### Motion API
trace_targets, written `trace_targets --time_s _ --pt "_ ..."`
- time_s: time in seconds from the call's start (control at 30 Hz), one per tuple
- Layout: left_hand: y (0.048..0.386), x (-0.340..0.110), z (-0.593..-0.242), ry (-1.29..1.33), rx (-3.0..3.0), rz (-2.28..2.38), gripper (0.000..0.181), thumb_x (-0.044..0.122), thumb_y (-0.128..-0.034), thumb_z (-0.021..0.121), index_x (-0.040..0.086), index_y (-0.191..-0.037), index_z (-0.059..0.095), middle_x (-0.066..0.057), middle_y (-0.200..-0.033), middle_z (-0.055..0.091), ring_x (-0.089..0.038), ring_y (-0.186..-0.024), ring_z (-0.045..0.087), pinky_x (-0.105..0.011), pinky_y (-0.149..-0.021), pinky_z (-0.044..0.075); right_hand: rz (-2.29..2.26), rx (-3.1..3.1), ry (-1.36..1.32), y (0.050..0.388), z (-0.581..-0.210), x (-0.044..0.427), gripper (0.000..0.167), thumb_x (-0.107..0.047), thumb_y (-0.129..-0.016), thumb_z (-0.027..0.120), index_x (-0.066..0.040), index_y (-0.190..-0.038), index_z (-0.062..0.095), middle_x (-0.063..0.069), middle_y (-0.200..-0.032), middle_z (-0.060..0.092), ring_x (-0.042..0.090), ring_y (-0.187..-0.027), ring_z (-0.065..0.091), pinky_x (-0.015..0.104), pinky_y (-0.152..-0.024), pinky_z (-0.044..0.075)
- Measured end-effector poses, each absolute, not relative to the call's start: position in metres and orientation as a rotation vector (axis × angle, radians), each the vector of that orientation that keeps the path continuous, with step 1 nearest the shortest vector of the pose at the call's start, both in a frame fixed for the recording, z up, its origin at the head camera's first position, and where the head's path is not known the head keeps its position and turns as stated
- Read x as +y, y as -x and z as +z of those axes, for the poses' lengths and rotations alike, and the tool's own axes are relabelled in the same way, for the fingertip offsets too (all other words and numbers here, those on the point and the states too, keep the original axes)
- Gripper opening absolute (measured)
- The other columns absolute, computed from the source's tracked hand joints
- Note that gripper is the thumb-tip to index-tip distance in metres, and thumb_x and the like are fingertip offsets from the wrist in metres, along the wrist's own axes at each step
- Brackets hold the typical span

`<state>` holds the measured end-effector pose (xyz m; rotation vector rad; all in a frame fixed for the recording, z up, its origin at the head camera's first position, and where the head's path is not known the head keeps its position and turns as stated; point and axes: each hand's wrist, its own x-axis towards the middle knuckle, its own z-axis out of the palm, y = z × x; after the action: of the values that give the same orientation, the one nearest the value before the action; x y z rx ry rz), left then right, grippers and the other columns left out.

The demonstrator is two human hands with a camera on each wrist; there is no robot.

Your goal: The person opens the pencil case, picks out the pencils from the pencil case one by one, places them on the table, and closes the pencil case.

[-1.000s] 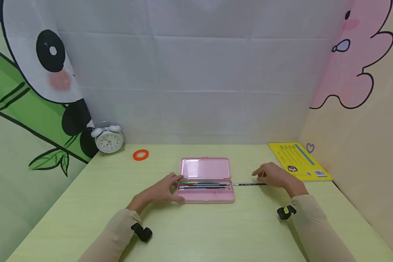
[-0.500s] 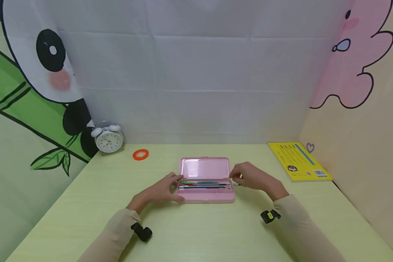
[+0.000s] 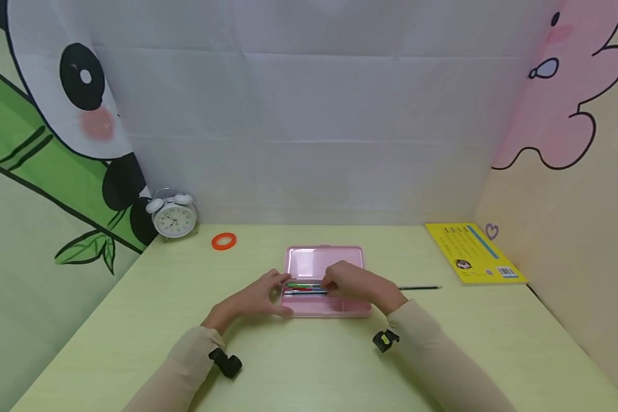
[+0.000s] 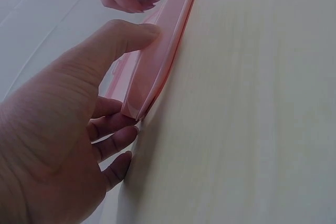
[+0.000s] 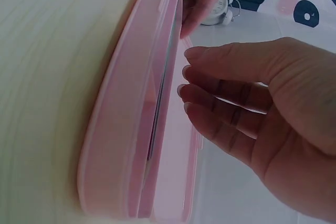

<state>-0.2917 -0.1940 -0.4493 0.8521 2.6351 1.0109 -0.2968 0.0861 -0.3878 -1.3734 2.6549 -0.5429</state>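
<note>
An opened pink pencil case lies on the table, its lid folded back, with several pens and pencils in the rear compartment. At its left end my left hand grips the case, thumb on the front side and fingers behind; the left wrist view shows this hand around the case's corner. My right hand is over the right half of the case, covering part of the pencils. In the right wrist view its fingers are loosely bent, holding nothing visible.
A dark pencil lies on the table right of the case, its left part hidden by my right hand. Behind are an orange ring and a white alarm clock at the left, and a yellow book at the right.
My right hand has moved left, from above the loose pencil past the case's right edge to over the pencils inside. My left hand keeps its hold on the case.
</note>
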Motion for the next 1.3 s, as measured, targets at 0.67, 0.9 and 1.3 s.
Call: trace_targets --time_s 0.67,0.9,1.3 --pt "0.294 -0.196 -0.45 -0.877 2.659 0.995 0.093 0.045 -0.0774 0.083 0.002 -0.15 0.042 -0.003 -0.119 0.048 -0.022 -0.113 0.046 -0.045 -0.095 0.041 -0.38 2.717 1.254 0.298 -0.399 0.076 0.018 0.005 -0.091 0.065 -0.01 -0.089 0.074 -0.001 -0.077 0.06 0.01 -0.069 0.048 0.024 -0.067 0.042" --pt "0.293 -0.195 -0.45 -0.883 2.654 0.998 0.092 0.043 -0.0778 0.083 0.001 -0.149 0.043 -0.004 -0.119 0.048 -0.022 -0.114 0.047 -0.045 -0.095 0.041 -0.367 2.747 1.179 0.294 -0.398 0.076 0.017 0.004 -0.091 0.065 -0.009 -0.09 0.075 -0.002 -0.077 0.061 0.01 -0.066 0.049 0.026 -0.067 0.043" --pt "0.293 -0.194 -0.451 -0.877 2.654 0.997 0.091 0.043 -0.0784 0.083 0.003 -0.149 0.043 -0.004 -0.118 0.048 -0.023 -0.114 0.048 -0.046 -0.096 0.041 -0.389 2.733 1.123 0.294 -0.403 0.075 0.015 0.001 -0.089 0.067 -0.011 -0.091 0.075 -0.005 -0.076 0.06 0.01 -0.066 0.052 0.024 -0.065 0.045"
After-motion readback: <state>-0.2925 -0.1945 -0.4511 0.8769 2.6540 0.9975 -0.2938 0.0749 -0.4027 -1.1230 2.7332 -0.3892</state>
